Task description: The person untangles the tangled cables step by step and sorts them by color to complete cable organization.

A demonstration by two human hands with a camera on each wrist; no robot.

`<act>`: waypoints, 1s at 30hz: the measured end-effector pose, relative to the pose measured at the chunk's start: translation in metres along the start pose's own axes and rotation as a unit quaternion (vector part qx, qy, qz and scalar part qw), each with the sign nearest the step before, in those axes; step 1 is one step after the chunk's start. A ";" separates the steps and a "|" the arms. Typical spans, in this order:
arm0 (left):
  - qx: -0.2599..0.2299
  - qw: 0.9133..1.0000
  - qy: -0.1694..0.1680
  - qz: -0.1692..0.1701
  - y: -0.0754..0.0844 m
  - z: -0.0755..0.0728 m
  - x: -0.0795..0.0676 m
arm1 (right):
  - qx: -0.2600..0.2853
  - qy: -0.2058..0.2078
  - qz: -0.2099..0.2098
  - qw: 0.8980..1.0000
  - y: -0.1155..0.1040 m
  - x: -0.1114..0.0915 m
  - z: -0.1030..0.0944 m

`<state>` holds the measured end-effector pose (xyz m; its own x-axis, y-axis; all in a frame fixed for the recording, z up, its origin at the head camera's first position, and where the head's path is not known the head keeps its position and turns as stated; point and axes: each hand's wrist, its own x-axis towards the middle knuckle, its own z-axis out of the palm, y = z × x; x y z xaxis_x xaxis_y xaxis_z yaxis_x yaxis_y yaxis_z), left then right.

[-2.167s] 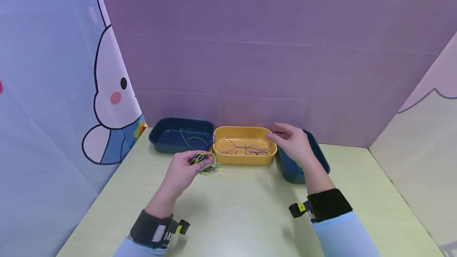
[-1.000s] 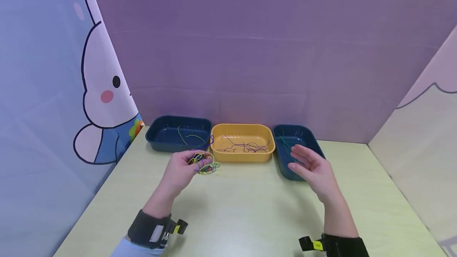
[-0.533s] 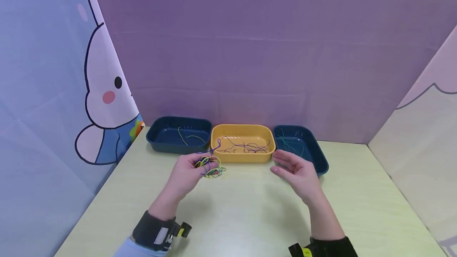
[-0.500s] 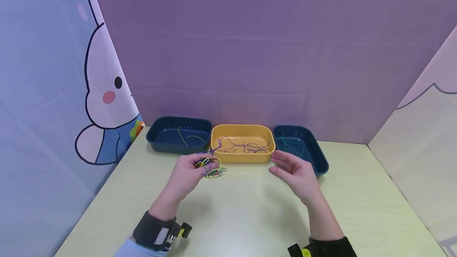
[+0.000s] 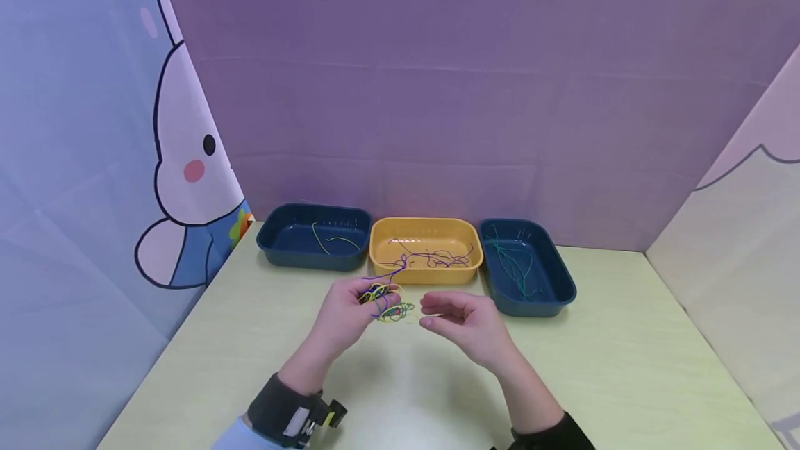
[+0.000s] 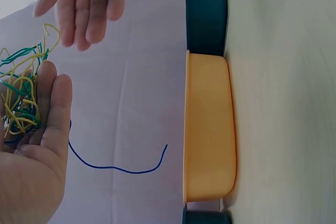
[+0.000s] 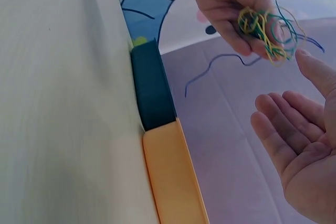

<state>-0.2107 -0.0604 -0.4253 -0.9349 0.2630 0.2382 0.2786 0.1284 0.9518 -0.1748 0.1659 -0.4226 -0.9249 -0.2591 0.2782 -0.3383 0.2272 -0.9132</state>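
My left hand (image 5: 340, 314) holds a loose tangle of thin yellow, green and blue wires (image 6: 23, 103) above the table. Thumb and fingers close on the bundle, and some loops stick out past the fingertips. From it a single blue wire end (image 6: 113, 168) trails away in a long curve, overlapping the yellow tray in the head view. My right hand (image 5: 471, 328) is just right of the tangle, thumb apart from the relaxed fingers (image 7: 275, 121), holding nothing. In the right wrist view its thumb tip is close beside the tangle.
Three trays line the back of the table (image 5: 612, 367). The left dark blue tray (image 5: 300, 255) contains yellow-green wires (image 5: 320, 238). Purple-blue wires lie in the middle yellow tray (image 5: 431, 276), green ones in the angled right dark blue tray (image 5: 531, 307). A purple cloth (image 5: 462, 123) hangs behind.
My right hand has moved from over the right tray leftward and nearer, up to the tangle. My left hand, still gripping the wires, has shifted slightly right and nearer.
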 end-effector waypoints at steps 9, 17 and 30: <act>0.004 1.000 -0.027 0.009 0.001 0.008 -0.002 | -0.019 0.000 0.001 1.000 -0.024 -0.003 0.013; 0.006 0.999 -0.032 0.008 0.002 0.008 -0.004 | -0.036 0.006 -0.006 0.999 -0.038 -0.006 0.013; 0.003 0.999 -0.032 0.012 0.001 0.008 -0.003 | -0.056 0.061 -0.018 0.996 -0.038 -0.007 0.013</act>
<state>-0.2058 -0.0539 -0.4266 -0.9120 0.3270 0.2478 0.3021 0.1265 0.9449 -0.1537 0.1465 -0.3942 -0.9236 -0.1543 0.3510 -0.3829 0.3241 -0.8651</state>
